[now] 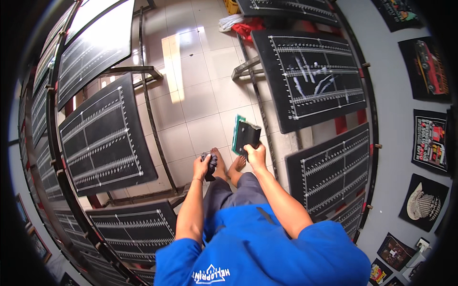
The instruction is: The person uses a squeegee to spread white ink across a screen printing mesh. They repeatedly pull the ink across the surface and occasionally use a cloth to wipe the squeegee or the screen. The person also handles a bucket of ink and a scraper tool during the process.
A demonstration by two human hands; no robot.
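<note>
My left hand [202,167] is closed around a crumpled dark cloth [209,168], part of which hangs below the fingers. In my right hand [256,157] is a screen-printing squeegee [249,135], with a flat black handle and a green edge along its left side. Its upper end tilts away from me, and my fingers wrap its lower end. Both hands are held in front of my body above the tiled floor [191,124], apart from each other. The nearest board to the squeegee is a black printing board [318,78] smeared with white marks.
Rows of black boards with white marked lines stand on metal racks at left [102,138] and right [329,174]. A metal rack bar [245,69] juts into the aisle. Red and white cloths [248,29] lie farther ahead. Printed pieces [429,140] hang on the right wall.
</note>
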